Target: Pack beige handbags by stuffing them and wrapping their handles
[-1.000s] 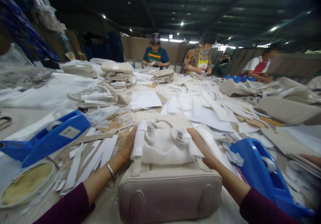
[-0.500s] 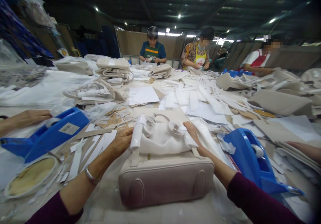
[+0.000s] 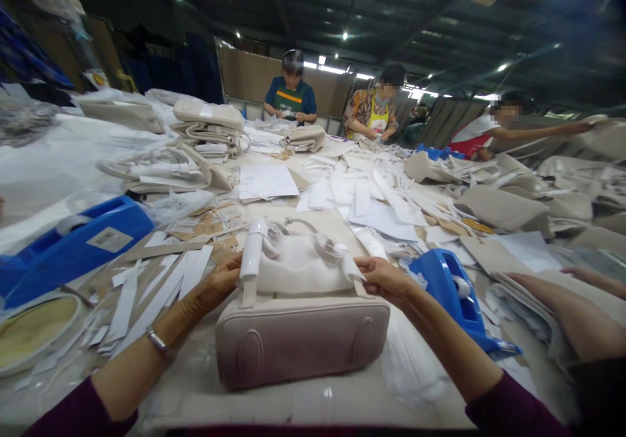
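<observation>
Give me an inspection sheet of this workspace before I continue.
Surface: long table, mostly covered.
Job's things: pale handbag lying on its side, base toward the camera, handles wrapped in white paper.
Clutter: paper strips, left tape dispenser, right tape dispenser, stacked bags.
Hands: left hand and right hand grip the handbag's sides.
Cables: nothing seen.
Surroundings: three people working at the far end; a co-worker's hand at right.
</observation>
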`<state>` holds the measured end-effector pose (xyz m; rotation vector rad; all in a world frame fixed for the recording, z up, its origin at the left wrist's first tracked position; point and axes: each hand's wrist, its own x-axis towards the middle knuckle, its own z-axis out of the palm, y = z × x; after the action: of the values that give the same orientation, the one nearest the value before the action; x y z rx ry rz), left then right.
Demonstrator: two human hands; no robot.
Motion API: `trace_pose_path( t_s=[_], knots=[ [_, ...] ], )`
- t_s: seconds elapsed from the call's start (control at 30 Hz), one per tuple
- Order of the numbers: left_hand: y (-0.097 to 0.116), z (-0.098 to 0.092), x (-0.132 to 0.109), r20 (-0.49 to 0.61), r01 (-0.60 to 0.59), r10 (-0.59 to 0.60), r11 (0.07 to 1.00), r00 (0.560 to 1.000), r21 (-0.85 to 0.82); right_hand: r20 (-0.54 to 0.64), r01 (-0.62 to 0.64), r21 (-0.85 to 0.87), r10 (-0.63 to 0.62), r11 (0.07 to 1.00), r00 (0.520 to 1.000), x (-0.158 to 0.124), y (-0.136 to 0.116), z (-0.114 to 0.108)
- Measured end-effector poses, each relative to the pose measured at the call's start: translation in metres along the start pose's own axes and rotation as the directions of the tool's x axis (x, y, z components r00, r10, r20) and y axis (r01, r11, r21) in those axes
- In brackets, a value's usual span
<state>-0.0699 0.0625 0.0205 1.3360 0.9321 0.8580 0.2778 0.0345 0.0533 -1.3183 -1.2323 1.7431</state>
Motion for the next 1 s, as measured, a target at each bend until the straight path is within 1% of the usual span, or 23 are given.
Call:
trace_pose_path(
  t_s=[0.03,0.1,0.17,0.27,0.33,0.4,0.5,0.6,0.7,0.77,0.83,0.9,1.0],
  knots=[
    [0.001,0.001,-0.001,-0.005,0.014,-0.015,1.0,1.0,-0.016,0.043,-0.018,0.014,0.017,1.0,0.999,0.002,0.0,0.0],
    [0.004,0.0,-0.003,0.002,0.037,-0.037,0.998,0.999,-0.055,0.062,-0.043,0.007,0.042,0.999,0.997,0.01,0.003,0.0],
    [0.006,-0.001,-0.005,0.024,0.038,-0.037,0.999,0.999,-0.037,0.005,-0.04,-0.041,0.04,0.998,0.999,0.018,0.008,0.002],
    [0.006,-0.005,-0.007,0.035,0.008,-0.008,1.0,0.999,0.008,-0.147,0.016,-0.154,-0.039,0.988,0.988,0.023,0.013,0.005],
    [0.005,-0.006,-0.006,0.021,0.004,-0.004,1.0,1.0,0.018,-0.196,0.033,-0.206,-0.075,0.978,0.978,0.022,0.013,0.007],
    [0.003,-0.005,-0.006,0.008,0.007,-0.007,1.0,1.0,-0.003,-0.159,0.018,-0.192,-0.049,0.981,0.986,0.02,0.013,0.007],
    [0.003,-0.001,-0.006,0.008,0.012,-0.012,0.999,1.0,-0.04,-0.085,-0.018,-0.1,0.009,0.995,0.996,0.019,0.01,0.007],
    [0.007,0.003,-0.007,0.001,0.018,-0.018,0.998,1.0,-0.054,-0.106,-0.036,-0.044,0.032,0.998,0.994,0.018,0.007,0.01],
    [0.011,0.005,-0.01,-0.002,-0.001,0.001,0.999,1.0,-0.049,-0.134,-0.057,-0.025,0.053,0.998,0.99,0.014,0.006,0.014],
    [0.012,0.006,-0.013,0.027,-0.02,0.02,1.0,0.999,0.002,-0.142,-0.044,-0.059,0.035,0.997,0.989,0.01,0.009,0.014],
    [0.011,0.007,-0.018,0.061,-0.019,0.015,0.997,0.998,0.071,-0.12,0.01,-0.114,-0.023,0.993,0.993,0.006,0.014,0.013],
    [0.01,0.008,-0.024,0.059,0.013,-0.02,0.994,0.998,0.109,-0.065,0.077,-0.14,-0.086,0.987,0.994,0.001,0.018,0.011],
    [0.009,0.007,-0.032,0.062,0.082,-0.089,0.991,0.994,0.107,0.071,0.125,-0.135,-0.116,0.983,0.991,-0.006,0.02,0.008]
  ],
)
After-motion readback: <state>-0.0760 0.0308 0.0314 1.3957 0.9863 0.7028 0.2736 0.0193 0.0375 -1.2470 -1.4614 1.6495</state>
